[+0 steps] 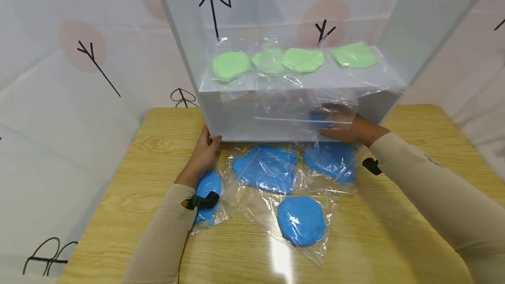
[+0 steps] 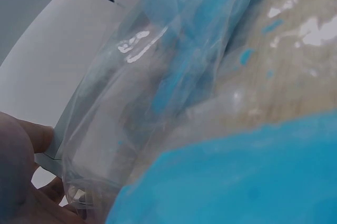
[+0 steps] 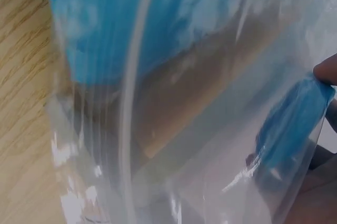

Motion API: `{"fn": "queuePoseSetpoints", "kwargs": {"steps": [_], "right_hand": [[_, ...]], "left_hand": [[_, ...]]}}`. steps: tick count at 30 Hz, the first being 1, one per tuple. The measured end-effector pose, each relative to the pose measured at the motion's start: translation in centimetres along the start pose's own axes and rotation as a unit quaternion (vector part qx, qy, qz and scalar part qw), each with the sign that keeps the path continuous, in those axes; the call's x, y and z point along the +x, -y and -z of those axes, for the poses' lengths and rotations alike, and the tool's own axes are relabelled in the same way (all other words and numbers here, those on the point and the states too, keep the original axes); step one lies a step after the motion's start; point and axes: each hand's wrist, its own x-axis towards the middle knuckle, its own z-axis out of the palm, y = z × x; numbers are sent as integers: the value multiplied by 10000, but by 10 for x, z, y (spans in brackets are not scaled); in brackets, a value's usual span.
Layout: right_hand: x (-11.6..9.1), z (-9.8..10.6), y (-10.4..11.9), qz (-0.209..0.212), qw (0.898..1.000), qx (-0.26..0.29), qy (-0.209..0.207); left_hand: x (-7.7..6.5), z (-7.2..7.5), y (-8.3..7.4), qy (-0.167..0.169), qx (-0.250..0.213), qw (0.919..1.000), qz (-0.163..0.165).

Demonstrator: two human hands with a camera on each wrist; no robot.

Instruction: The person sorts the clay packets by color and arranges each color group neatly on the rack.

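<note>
The person's right hand (image 1: 352,127) is at the lower opening of a white shelf unit (image 1: 183,34), its fingers curled round a blue piece (image 1: 320,120) inside a clear bag (image 1: 282,111); how deep the piece sits is hard to tell. The left hand (image 1: 204,150) grips the unit's lower left edge between thumb and fingers, seemingly bracing it. The step in hand looks like setting the bagged piece into the lower compartment, beneath the bagged green pieces (image 1: 230,66) on the upper shelf (image 1: 238,84). The next move seems to call for resting the piece flat inside and tucking in the loose plastic before the right fingers let go. Four other bagged blue pieces (image 1: 301,221) lie on the wooden table (image 1: 138,200) in front.
</note>
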Motion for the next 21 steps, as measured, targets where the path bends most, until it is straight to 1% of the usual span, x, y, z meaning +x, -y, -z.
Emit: {"fn": "queuePoseSetpoints", "kwargs": {"steps": [6,10,14,17,20,21], "right_hand": [[2,-1,3,195,9993,123,305],[2,-2,8,301,9987,-21,399],[1,-3,16,351,9979,-253,478],[1,-4,23,433,9970,-487,420],[1,-7,26,482,9973,-460,296],[0,-8,28,524,9979,-273,274]], "left_hand": [[-1,1,2,45,-119,9999,-18],[-2,0,4,69,-177,9998,-68],[-3,0,3,80,-180,9998,-35],[-5,-1,2,66,-139,9999,2],[-6,-1,3,40,-93,9999,21],[-6,-2,3,38,-108,9999,13]]}}
